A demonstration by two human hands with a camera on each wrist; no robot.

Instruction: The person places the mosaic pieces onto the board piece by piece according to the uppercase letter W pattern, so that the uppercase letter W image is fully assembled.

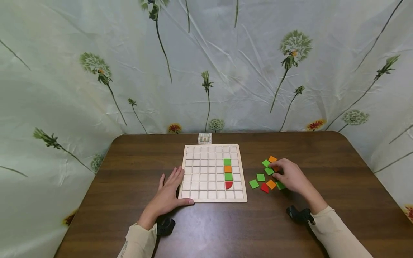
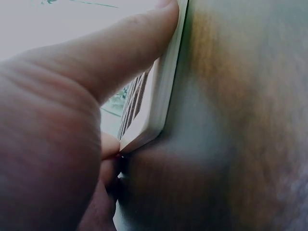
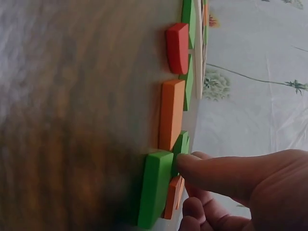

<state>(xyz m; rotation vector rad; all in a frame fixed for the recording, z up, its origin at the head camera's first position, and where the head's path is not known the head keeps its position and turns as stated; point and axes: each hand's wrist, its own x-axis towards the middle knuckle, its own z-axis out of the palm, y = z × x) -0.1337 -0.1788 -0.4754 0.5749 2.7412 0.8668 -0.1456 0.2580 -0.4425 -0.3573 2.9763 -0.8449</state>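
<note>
A pale curtain printed with dandelions (image 1: 238, 75) is hung behind a dark wood-grain table (image 1: 219, 229), on which a pale gridded board (image 1: 195, 177) is laid flat near the middle. The board's near-left corner is steadied by the left hand (image 1: 169, 191): its fingers are laid nearly straight along the left edge and its thumb is stretched over the near edge, with nothing gripped. The right hand (image 1: 290, 175) is held over the loose tiles to the right of the board, thumb and forefinger partly bent and parted; whether a tile is pinched cannot be told, since the fingertips are partly hidden. A small printed card (image 1: 204, 138) is placed just beyond the board's far edge. In the second column from the right, four cells are filled, from far to near, by a green square (image 1: 227, 161), an orange square (image 1: 227, 169), another green square (image 1: 228, 177) and a red piece with one rounded corner (image 1: 228, 185). Among the loose tiles, green squares (image 1: 261, 177), orange squares (image 1: 271, 184) and a red piece (image 1: 265, 188) are scattered. The step in hand is judged to be the picking of one tile from this group; for the next move, a clean pinch on a single tile's edges seems to be called for, with its neighbours left undisturbed and the board kept steady.
</note>
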